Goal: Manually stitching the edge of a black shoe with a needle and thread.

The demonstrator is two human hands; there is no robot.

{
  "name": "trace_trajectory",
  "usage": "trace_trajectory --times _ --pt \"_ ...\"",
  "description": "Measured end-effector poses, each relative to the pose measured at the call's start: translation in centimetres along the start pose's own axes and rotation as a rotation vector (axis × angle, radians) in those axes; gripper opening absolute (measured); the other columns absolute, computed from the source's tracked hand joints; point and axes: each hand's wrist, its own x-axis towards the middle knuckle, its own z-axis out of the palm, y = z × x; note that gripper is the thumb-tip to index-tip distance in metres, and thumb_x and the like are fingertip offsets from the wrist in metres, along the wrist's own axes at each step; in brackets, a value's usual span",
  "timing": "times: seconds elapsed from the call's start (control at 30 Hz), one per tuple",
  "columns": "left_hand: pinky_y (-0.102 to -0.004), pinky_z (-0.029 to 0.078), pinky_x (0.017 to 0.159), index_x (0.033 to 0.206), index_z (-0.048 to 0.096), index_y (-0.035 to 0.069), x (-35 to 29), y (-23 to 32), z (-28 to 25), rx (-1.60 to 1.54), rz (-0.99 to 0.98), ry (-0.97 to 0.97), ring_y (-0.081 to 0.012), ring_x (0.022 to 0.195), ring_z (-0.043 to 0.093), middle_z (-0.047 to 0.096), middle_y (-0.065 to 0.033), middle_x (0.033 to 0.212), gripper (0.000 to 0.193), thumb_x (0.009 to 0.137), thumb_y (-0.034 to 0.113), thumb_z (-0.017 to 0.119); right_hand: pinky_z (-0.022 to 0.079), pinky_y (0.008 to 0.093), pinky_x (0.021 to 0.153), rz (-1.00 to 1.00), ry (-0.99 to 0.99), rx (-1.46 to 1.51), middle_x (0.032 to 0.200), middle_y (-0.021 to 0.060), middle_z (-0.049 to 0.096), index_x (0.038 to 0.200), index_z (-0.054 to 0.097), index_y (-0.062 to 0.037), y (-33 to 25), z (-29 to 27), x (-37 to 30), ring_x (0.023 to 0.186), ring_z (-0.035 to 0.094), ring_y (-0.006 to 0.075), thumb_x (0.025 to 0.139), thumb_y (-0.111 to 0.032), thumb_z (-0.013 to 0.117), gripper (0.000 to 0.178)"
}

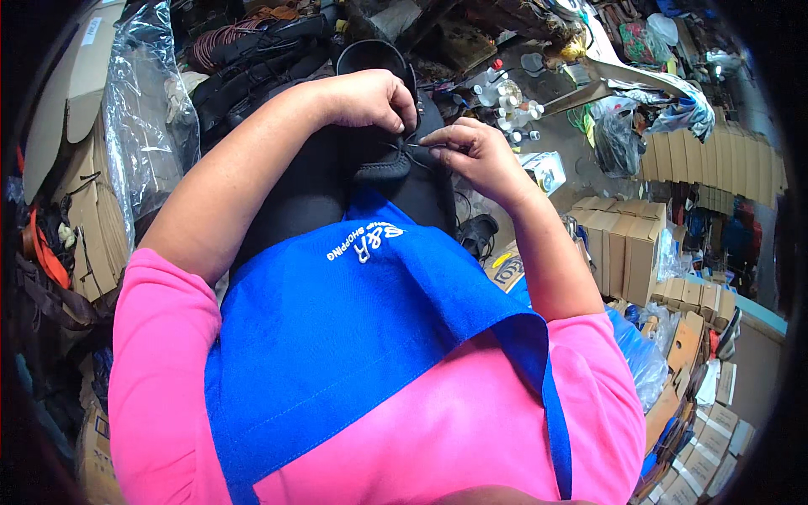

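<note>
A black shoe (383, 171) rests on my lap, its stitched toe end toward me and its round opening toward the far side. My left hand (370, 99) lies over the shoe with fingers curled down, gripping its upper; the fingertips are partly hidden. From the right, my right hand (473, 153) pinches a thin needle-like metal piece (412, 146) between thumb and forefinger, close to the shoe's edge. The two hands nearly meet there. Any thread is too fine to make out. Below the shoe, a blue apron (337, 311) covers my front.
Several small bottles (509, 105) stand on the floor at the far right. Stacked cardboard boxes (627, 244) line the right side. More black shoes (227, 97) lie at the far left, beside clear plastic sheeting (147, 126). One black shoe (478, 233) sits below my right forearm.
</note>
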Motion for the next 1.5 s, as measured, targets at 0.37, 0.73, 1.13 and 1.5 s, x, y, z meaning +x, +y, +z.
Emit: trace_trajectory --times 0.37,0.73,1.13,1.5 --pt "-0.0301 0.049 0.084 0.100 0.072 0.004 -0.3 -0.5 0.0 0.022 0.092 0.013 -0.0174 0.087 0.064 0.070 -0.0088 0.093 0.025 0.075 0.007 0.068 0.051 0.0371 0.075 -0.196 -0.089 -0.285 0.087 0.0135 0.062 0.092 0.072 -0.0088 -1.3 -0.6 2.0 0.083 0.063 0.0301 0.074 -0.010 0.066 0.018" --pt "-0.0331 0.043 0.085 0.102 0.073 0.015 -1.0 -0.9 -0.1 0.183 0.162 0.044 -0.0233 0.093 0.052 0.050 -0.0059 0.091 0.035 0.067 0.012 0.077 0.046 0.0291 0.079 -0.031 -0.190 0.136 0.088 0.0038 0.058 0.102 0.073 -0.0130 3.0 0.2 1.8 0.087 0.057 0.0162 0.083 -0.011 0.067 0.020" --pt "-0.0326 0.044 0.084 0.101 0.073 0.015 -1.4 -0.9 0.1 0.175 0.146 0.065 -0.0232 0.091 0.053 0.050 -0.0064 0.090 0.034 0.068 0.011 0.077 0.039 0.0277 0.089 -0.018 -0.331 0.388 0.093 0.0017 0.058 0.110 0.070 -0.0122 5.0 0.3 2.7 0.093 0.052 0.0145 0.086 -0.012 0.065 0.025" --pt "-0.0319 0.045 0.081 0.095 0.073 0.012 -1.5 -1.3 0.8 0.160 0.133 0.127 -0.0219 0.090 0.054 0.051 -0.0060 0.090 0.031 0.065 0.009 0.077 0.049 0.0284 0.075 0.029 -0.037 0.225 0.088 0.0035 0.063 0.094 0.073 -0.0086 2.2 2.8 2.0 0.083 0.061 0.0144 0.078 -0.008 0.071 0.016"
